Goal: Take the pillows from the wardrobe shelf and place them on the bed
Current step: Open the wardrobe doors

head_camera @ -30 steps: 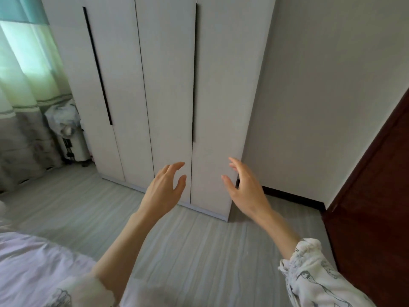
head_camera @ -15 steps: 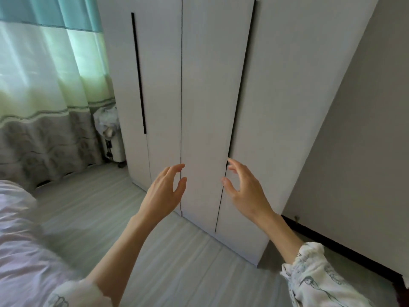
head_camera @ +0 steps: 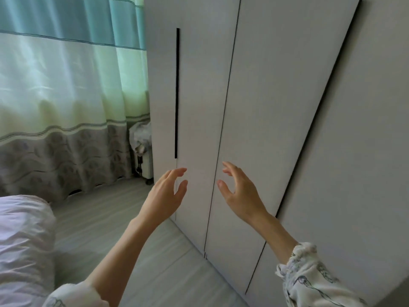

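Both hands are up in front of the closed wardrobe (head_camera: 254,96), empty, fingers loosely spread and slightly curled, holding nothing. The left hand (head_camera: 167,196) hovers just below the foot of the long dark handle strip (head_camera: 176,91), which runs straight up and down the door edge; the right hand (head_camera: 240,191) sits just across the seam between the two middle doors, with a second dark strip (head_camera: 327,107) slanting up farther to its right. No pillows can be seen, so presumably they lie behind these doors, ahead of and above the hands. The left hand looks nearer a grip, needing only to rise. The bed (head_camera: 24,240) lies low to the person's left, well apart from the wardrobe
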